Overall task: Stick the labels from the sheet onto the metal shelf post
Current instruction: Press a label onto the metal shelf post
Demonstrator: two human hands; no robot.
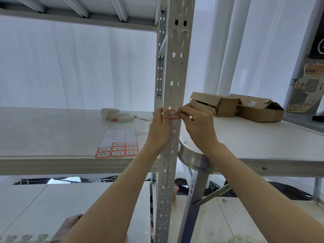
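Your left hand point(160, 128) curls round the metal shelf post point(173, 76) mid-frame, thumb pressing the red-bordered label point(174, 114) onto it, your right hand point(199, 123) pinches the label's right edge, and the sheet point(117, 144) lies on the shelf point(52, 132) just left of centre.

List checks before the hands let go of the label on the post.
1. Label sits on the shelf post face: ok.
2. Left hand pinches the label's left edge to the post: ok.
3. Right hand pinches its right edge: ok.
4. Edges pressed flat: cannot tell, fingers cover them.
5. Sheet holds more written labels: ok.
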